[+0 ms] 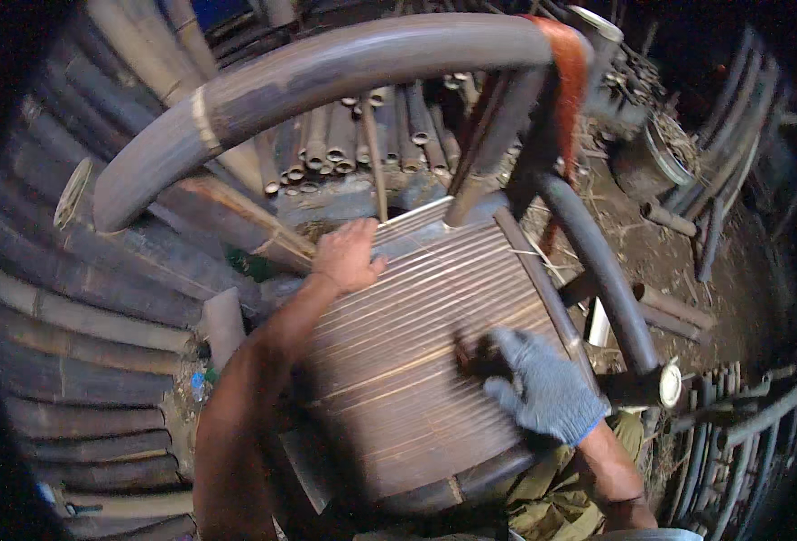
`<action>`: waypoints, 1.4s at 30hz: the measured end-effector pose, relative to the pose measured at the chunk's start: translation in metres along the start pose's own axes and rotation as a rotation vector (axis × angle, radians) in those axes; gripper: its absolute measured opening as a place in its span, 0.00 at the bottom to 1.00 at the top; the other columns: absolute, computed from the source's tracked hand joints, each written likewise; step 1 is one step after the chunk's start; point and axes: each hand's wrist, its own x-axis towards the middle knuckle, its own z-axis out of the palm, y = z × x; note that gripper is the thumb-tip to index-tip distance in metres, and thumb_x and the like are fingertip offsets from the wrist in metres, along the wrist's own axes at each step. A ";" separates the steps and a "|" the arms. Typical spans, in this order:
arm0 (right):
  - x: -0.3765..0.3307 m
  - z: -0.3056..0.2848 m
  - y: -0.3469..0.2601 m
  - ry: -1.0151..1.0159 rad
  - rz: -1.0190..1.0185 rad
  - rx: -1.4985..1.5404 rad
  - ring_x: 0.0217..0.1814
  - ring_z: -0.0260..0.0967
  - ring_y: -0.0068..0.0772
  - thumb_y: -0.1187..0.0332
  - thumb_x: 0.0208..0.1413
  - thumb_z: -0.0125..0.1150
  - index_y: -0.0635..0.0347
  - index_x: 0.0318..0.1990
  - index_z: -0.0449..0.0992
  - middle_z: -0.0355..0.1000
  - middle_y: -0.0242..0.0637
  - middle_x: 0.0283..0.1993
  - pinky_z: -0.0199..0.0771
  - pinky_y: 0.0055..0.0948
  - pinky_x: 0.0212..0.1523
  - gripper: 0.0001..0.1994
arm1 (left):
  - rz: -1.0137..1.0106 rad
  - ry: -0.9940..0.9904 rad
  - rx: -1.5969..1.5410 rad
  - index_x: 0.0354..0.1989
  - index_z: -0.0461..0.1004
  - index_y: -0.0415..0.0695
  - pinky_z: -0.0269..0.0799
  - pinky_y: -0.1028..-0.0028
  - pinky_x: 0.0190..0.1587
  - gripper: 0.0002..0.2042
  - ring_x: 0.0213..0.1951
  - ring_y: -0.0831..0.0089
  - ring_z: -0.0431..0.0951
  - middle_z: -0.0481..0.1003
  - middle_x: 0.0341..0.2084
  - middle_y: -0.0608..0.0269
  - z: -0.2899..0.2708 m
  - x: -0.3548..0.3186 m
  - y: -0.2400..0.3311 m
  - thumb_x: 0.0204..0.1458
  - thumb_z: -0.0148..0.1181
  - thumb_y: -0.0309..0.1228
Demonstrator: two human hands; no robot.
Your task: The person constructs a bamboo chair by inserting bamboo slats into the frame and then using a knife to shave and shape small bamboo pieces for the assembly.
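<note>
The dark object [475, 353] under the gloved right hand [543, 392] is blurred and mostly covered — its kind cannot be determined. The slatted seat [398, 361] hides the chair's lower frame. The left hand [347, 257] covers the seat's rear corner. The stacked poles [73, 316] run beyond the left edge — dark rim, no detail.

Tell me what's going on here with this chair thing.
A person is working on a bamboo chair. The bare left hand rests on the far edge of the slatted seat, steadying it. The right hand, in a grey glove, presses a dark wad, maybe a cloth or pad, against the slats. A thick curved bamboo armrest arches over the seat, and bamboo poles lie stacked on the left.
</note>
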 end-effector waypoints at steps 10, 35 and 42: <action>-0.261 -0.011 0.076 -0.238 0.066 0.883 0.73 0.54 0.51 0.51 0.65 0.54 0.64 0.68 0.59 0.55 0.59 0.71 0.58 0.42 0.70 0.32 | 0.172 0.275 0.193 0.56 0.65 0.42 0.69 0.54 0.53 0.28 0.51 0.47 0.73 0.73 0.47 0.47 0.023 0.004 -0.019 0.44 0.62 0.35; -0.440 0.165 0.569 0.473 1.144 0.475 0.39 0.74 0.60 0.59 0.62 0.51 0.66 0.42 0.74 0.75 0.59 0.37 0.73 0.50 0.44 0.16 | 0.712 -0.727 -0.120 0.46 0.76 0.43 0.74 0.56 0.50 0.14 0.47 0.51 0.78 0.76 0.45 0.50 0.268 -0.162 0.653 0.54 0.59 0.36; -0.442 0.068 0.554 0.634 0.954 0.401 0.41 0.76 0.61 0.61 0.60 0.51 0.59 0.44 0.72 0.76 0.59 0.39 0.75 0.56 0.43 0.13 | 0.324 -1.134 -0.361 0.53 0.75 0.48 0.72 0.55 0.54 0.19 0.53 0.49 0.77 0.76 0.49 0.44 0.414 -0.238 0.638 0.56 0.52 0.43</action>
